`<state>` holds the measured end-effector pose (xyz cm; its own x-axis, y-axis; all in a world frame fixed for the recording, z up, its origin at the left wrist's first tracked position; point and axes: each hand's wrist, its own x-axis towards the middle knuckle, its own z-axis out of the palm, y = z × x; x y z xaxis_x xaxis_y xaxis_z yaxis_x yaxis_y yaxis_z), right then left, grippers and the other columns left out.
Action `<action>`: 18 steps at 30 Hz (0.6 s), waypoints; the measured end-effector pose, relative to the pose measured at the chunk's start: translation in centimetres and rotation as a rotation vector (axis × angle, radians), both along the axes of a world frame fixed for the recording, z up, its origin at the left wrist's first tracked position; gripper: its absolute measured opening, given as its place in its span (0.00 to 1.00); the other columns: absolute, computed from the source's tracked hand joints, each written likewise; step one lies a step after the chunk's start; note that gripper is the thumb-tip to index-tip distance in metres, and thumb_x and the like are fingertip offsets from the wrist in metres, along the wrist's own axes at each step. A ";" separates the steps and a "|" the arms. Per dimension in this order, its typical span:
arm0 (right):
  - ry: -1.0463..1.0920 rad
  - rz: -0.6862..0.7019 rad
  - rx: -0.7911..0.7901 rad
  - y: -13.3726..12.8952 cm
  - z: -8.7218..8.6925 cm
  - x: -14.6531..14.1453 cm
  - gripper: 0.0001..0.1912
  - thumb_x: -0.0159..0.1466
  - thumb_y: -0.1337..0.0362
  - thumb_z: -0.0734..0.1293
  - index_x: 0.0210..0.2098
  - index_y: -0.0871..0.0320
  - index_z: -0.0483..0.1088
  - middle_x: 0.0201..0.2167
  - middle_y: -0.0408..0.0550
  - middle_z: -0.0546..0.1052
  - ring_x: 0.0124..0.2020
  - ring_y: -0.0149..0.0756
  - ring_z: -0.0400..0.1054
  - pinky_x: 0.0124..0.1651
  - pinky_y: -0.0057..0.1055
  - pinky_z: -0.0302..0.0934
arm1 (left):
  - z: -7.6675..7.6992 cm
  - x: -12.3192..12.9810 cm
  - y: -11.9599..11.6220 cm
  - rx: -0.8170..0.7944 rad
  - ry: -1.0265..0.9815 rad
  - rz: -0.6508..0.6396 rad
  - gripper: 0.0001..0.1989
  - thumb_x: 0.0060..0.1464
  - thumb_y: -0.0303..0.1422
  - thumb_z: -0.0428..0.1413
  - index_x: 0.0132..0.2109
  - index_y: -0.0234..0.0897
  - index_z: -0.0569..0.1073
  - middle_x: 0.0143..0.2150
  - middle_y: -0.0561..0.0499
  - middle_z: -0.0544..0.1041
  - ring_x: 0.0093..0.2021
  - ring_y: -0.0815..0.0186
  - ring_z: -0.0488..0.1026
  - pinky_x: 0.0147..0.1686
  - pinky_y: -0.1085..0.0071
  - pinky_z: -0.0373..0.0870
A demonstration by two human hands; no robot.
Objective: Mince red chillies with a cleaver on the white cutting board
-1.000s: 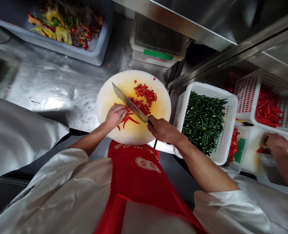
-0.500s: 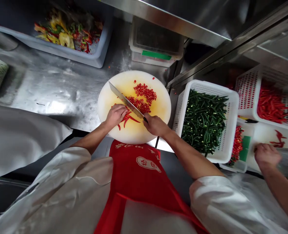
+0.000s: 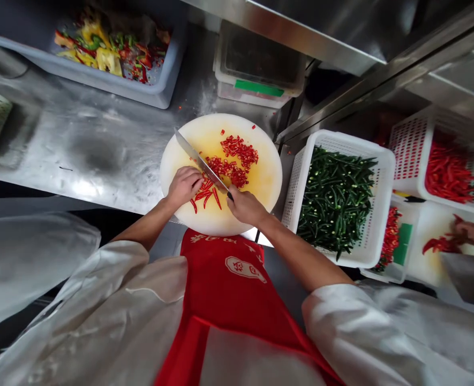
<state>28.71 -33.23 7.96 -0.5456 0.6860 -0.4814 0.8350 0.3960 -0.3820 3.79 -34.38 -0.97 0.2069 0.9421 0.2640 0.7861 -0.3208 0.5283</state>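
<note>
My right hand (image 3: 245, 207) is closed round the dark handle of a long knife (image 3: 200, 160), whose blade slants up and left across a round white cutting board (image 3: 261, 198). My left hand (image 3: 184, 186) rests with bent fingers on the board at the upper ends of several whole red chilies (image 3: 207, 196), left of the blade; its fingertips are partly hidden. Beyond the blade lie chopped red chili pieces (image 3: 240, 153) in a loose pile.
A grey-blue tub (image 3: 100, 88) with pepper scraps stands at the upper left. Behind the board is a lidded box (image 3: 256, 59). On the right are a white basket (image 3: 375, 236) of green chilies, a basket of red chilies (image 3: 448, 166) and another person's hand (image 3: 472, 233).
My right hand and the knife have shifted slightly left, and my left hand has moved a little left. The other person's hand on the right has moved farther right, onto red chilies.
</note>
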 end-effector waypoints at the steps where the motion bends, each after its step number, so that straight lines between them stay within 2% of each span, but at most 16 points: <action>1: 0.016 0.008 0.002 0.3 -0.2 0.0 0.14 0.72 0.59 0.56 0.53 0.59 0.62 0.39 0.57 0.80 0.36 0.47 0.73 0.35 0.33 0.55 | 0.1 0.0 -0.1 -0.008 0.007 0.005 0.15 0.67 0.40 0.49 0.40 0.38 0.77 0.44 0.45 0.80 0.48 0.58 0.73 0.54 0.57 0.68; 5: 0.073 -0.015 -0.004 1.7 -0.4 0.8 0.13 0.71 0.59 0.58 0.51 0.57 0.64 0.37 0.54 0.79 0.35 0.45 0.72 0.34 0.32 0.54 | 0.5 0.5 -1.4 -0.031 0.071 0.039 0.19 0.63 0.47 0.53 0.45 0.37 0.78 0.50 0.43 0.78 0.52 0.54 0.71 0.56 0.55 0.66; 9: 0.133 -0.060 -0.012 2.1 -0.9 2.0 0.10 0.70 0.57 0.59 0.45 0.55 0.66 0.33 0.50 0.78 0.34 0.42 0.70 0.32 0.30 0.51 | 0.6 2.0 -4.0 -0.067 0.185 0.096 0.30 0.56 0.54 0.57 0.57 0.37 0.75 0.60 0.38 0.70 0.59 0.46 0.65 0.59 0.50 0.61; 13: 0.174 -0.103 -0.060 1.6 -1.3 3.4 0.08 0.69 0.58 0.59 0.43 0.54 0.65 0.31 0.48 0.77 0.32 0.41 0.70 0.32 0.29 0.51 | 0.4 3.4 -5.5 -0.099 0.232 0.218 0.24 0.64 0.47 0.51 0.60 0.40 0.73 0.59 0.39 0.70 0.59 0.47 0.64 0.58 0.51 0.60; 18: 0.199 -0.108 -0.068 0.5 -1.3 5.5 0.08 0.69 0.59 0.60 0.43 0.54 0.65 0.34 0.49 0.77 0.36 0.42 0.71 0.35 0.30 0.55 | 0.0 4.7 -4.9 -0.109 0.197 0.469 0.22 0.64 0.47 0.50 0.54 0.40 0.77 0.53 0.39 0.73 0.54 0.48 0.67 0.57 0.50 0.60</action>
